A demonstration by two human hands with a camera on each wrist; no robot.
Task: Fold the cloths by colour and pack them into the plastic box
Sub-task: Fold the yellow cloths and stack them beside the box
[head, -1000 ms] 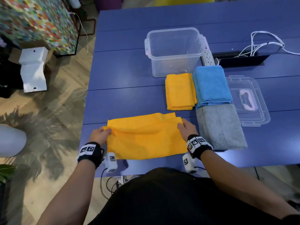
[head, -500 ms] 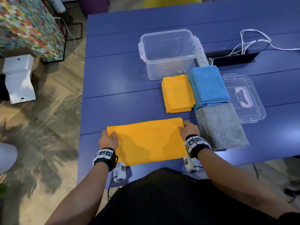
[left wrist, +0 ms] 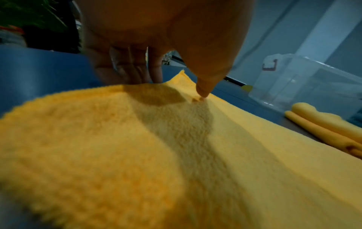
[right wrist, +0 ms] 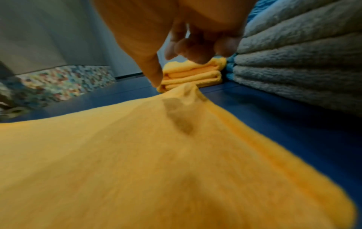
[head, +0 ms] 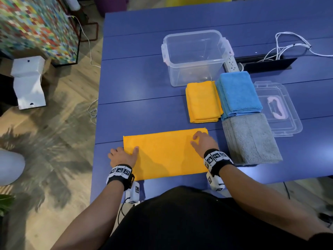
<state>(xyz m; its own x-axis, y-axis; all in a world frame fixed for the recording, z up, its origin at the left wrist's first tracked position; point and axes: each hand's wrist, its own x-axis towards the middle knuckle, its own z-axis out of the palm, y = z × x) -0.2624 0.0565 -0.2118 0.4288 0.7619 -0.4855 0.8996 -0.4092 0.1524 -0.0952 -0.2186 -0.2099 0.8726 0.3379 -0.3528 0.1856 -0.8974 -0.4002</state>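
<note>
**Orange cloth half-folded at table's near edge, box waiting bare**

Orange cloth [head: 167, 156] spread as a long flat rectangle along the near edge of the blue table [head: 140, 98]. Left hand [head: 122, 156] at the cloth's left end, thumb pressing on top, fingers off the edge on the table; whether gripping, cannot tell. Right hand [head: 203, 143] resting on the cloth's far right corner, fingers loosely bent, nothing visibly gripped.

Clear plastic box [head: 195, 58] standing upright toward the far side of the table, lidless, nothing seen inside through its walls. Clear lid [head: 281, 109] lying flat toward the right edge, pale handle at its middle.

Between box and spread cloth, three folded piles: folded orange cloth [head: 202, 101] just in front of the box, folded blue cloths [head: 237, 92] touching its right side, folded grey cloth [head: 250, 139] directly nearer, against the blue pile and partly over the lid's left rim.

White power strip [head: 232, 64] beside the box's right wall. White cables [head: 292, 47] near the far right corner.
</note>
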